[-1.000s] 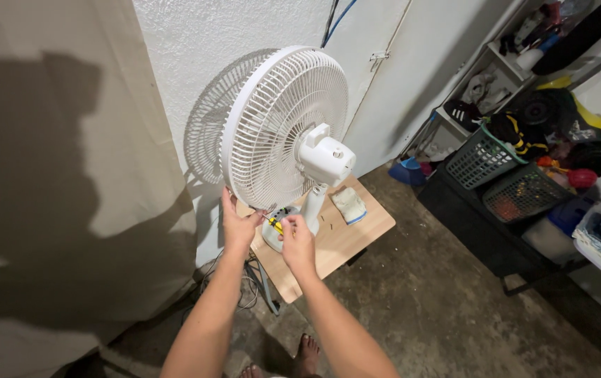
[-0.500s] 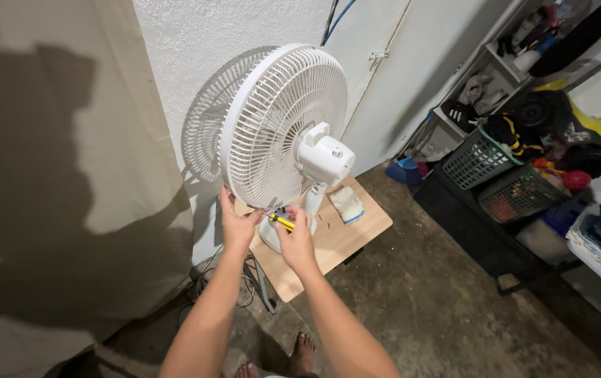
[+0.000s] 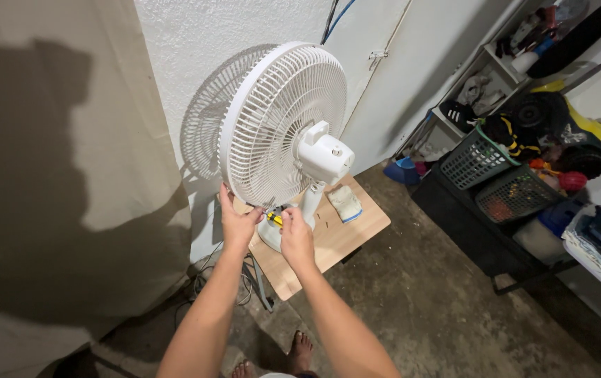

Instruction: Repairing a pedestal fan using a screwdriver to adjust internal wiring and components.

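Observation:
A white table fan stands on a small wooden table, seen from behind with its motor housing toward me. My left hand grips the lower rim of the fan's grille. My right hand is closed around a yellow-handled screwdriver, whose tip points at the bottom of the grille near the fan's neck. The fan's round base is partly hidden behind my hands.
A white sponge or cloth lies on the table right of the fan. Cables hang below the table's left side. Dark baskets and cluttered shelves stand at the right. A beige curtain hangs on the left. My bare feet are on concrete.
My hands stay at the bottom of the grille; the right hand with the screwdriver has shifted slightly up and left toward the rim.

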